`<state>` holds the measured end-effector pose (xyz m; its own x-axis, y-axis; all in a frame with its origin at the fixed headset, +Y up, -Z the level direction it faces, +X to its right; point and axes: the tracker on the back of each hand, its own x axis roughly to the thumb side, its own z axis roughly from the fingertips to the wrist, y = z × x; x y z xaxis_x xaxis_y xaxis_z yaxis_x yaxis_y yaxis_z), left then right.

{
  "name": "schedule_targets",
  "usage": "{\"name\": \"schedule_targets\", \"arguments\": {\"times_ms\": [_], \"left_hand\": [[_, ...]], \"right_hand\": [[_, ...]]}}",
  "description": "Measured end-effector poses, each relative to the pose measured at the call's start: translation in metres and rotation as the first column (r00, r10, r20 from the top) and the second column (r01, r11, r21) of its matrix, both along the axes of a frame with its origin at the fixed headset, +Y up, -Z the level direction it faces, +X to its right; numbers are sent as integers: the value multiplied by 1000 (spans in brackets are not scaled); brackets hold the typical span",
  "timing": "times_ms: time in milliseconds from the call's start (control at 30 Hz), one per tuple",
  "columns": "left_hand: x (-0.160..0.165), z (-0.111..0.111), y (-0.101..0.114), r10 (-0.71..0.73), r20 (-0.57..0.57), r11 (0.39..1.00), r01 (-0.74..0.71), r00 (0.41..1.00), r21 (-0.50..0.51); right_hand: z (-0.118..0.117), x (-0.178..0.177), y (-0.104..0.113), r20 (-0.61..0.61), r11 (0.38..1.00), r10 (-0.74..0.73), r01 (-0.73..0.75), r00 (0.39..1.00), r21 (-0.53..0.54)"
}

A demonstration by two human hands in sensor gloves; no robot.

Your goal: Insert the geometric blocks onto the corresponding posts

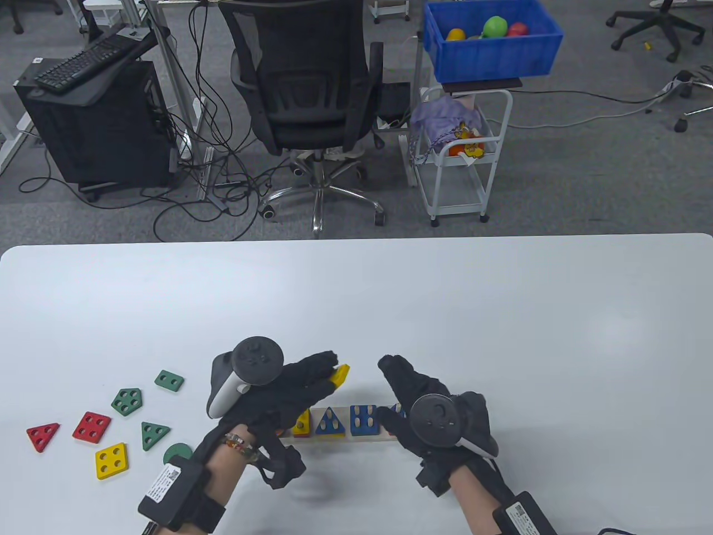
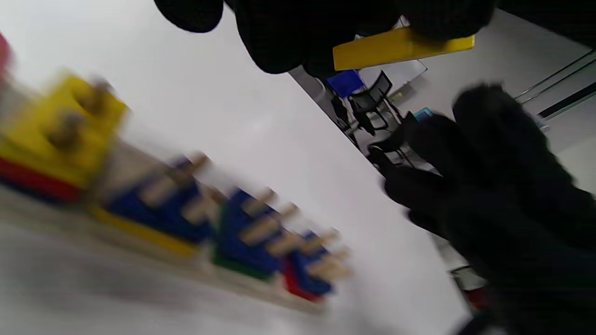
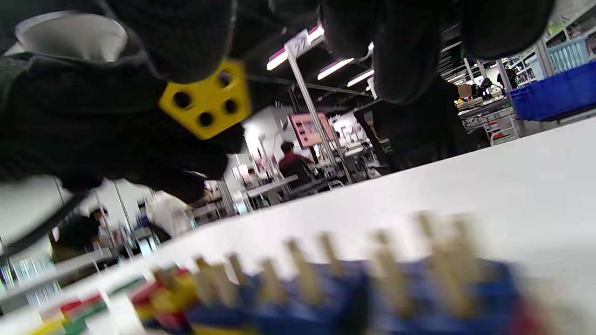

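My left hand (image 1: 326,370) pinches a yellow block (image 1: 340,378) with several holes and holds it in the air just behind the wooden peg board (image 1: 334,440). The block also shows in the left wrist view (image 2: 400,46) and in the right wrist view (image 3: 207,104). The board carries a yellow-on-red stack (image 1: 301,424), a blue triangle (image 1: 328,422) and a blue square (image 1: 365,419); its right end lies under my right hand. My right hand (image 1: 398,376) hovers open over that end, fingers stretched, holding nothing.
Loose blocks lie on the table to the left: a green two-hole piece (image 1: 169,381), a green pentagon (image 1: 127,401), a red square (image 1: 91,427), a red triangle (image 1: 43,436), a green triangle (image 1: 154,435), a yellow square (image 1: 111,460) and a green disc (image 1: 177,452).
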<state>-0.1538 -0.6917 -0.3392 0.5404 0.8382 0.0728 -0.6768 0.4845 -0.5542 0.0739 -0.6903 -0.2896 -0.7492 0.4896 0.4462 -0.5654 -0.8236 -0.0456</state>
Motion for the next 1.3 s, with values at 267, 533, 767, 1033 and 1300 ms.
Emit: {"name": "schedule_targets", "arguments": {"times_ms": [267, 533, 767, 1033, 1300], "left_hand": [[29, 10, -18, 237, 37, 963, -230, 971, -144], [-5, 20, 10, -167, -13, 961, 166, 986, 220], [-72, 30, 5, -491, -247, 763, 550, 835, 341], [-143, 42, -11, -645, -449, 575, 780, 619, 248], [-177, 45, -7, -628, -504, 612, 776, 593, 152]], "right_hand": [[12, -5, 4, 43, 976, -132, 122, 990, 180], [1, 8, 7, -28, 993, 118, -117, 993, 27], [-10, 9, -20, -98, 840, 528, -536, 844, -90], [-14, -3, -40, -137, 748, 630, -645, 764, -157], [-17, -10, -54, -116, 709, 676, -685, 728, -167]]}}
